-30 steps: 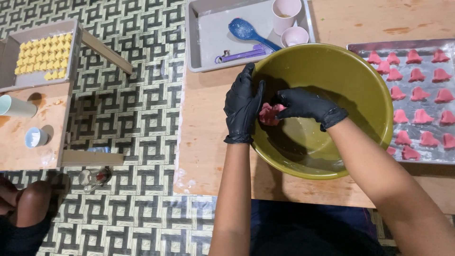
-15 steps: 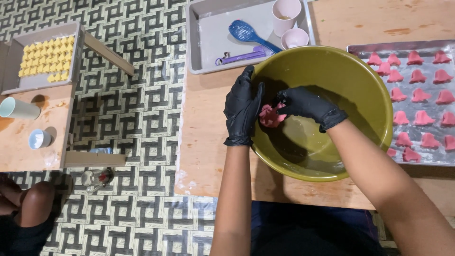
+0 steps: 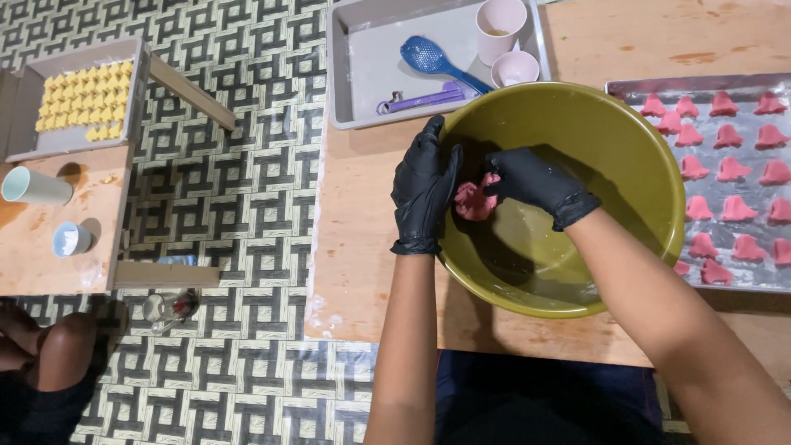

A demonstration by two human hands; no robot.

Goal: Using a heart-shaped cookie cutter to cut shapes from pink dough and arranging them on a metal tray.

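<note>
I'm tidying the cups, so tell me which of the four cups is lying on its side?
The pale cup on the left wooden table, below the tray of yellow pieces. The small cup near it and both pink cups stand upright.

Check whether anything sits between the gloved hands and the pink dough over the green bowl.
Nothing visible does. The left hand and the right hand, both in black gloves, already press on the pink dough from either side, above the inside of the green bowl. The tray of pink shaped pieces lies to the right, outside the bowl.
</note>
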